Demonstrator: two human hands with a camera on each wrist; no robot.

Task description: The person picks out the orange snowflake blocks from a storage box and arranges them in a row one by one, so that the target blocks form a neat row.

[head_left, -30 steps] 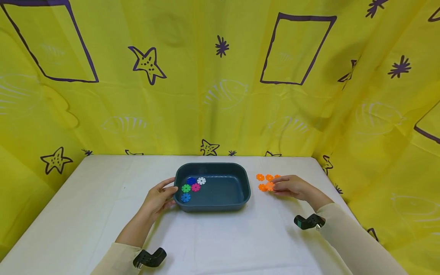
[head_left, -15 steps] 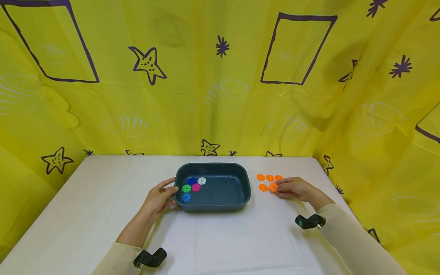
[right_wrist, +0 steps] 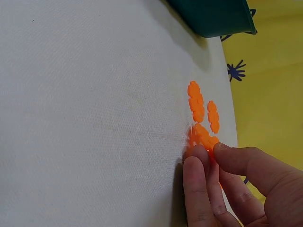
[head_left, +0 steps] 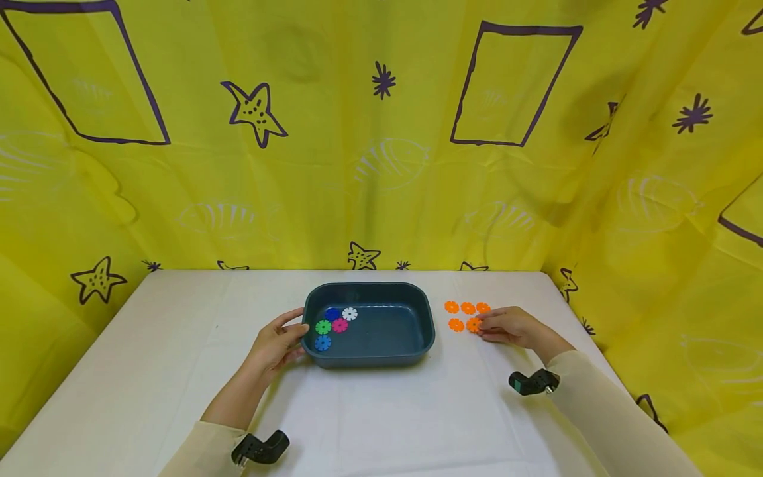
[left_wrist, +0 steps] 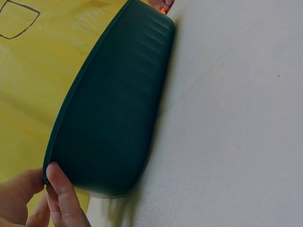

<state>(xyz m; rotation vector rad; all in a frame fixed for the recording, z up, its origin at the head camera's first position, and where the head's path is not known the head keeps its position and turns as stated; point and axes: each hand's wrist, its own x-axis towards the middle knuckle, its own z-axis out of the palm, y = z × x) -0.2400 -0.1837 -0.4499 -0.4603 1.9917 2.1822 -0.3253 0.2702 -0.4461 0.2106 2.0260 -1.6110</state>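
Observation:
My left hand (head_left: pixel 277 346) grips the left rim of a dark teal plastic tray (head_left: pixel 381 339); the left wrist view shows its thumb and fingers on either side of the rim. Notched, flower-shaped plastic discs lie at the tray's left: a dark blue disc (head_left: pixel 332 314), a white disc (head_left: pixel 350 313), a green disc (head_left: pixel 323 326), a pink disc (head_left: pixel 340 325) and a lighter blue disc (head_left: pixel 322 342). Right of the tray, my right hand (head_left: pixel 511 326) pinches an orange disc (head_left: pixel 473 324) low at the table, its edge partly hidden by the fingertips.
Beside that disc lie more orange discs: one (head_left: pixel 456 325) to its left and a row behind, including a disc (head_left: pixel 452 307) and another (head_left: pixel 467 308). A white cloth (head_left: pixel 381 417) covers the table. A yellow patterned curtain (head_left: pixel 322 199) hangs behind and along the sides.
My right hand has shifted slightly right with the orange disc, which now stands apart from the disc on its left. My left hand and the tray stay in place.

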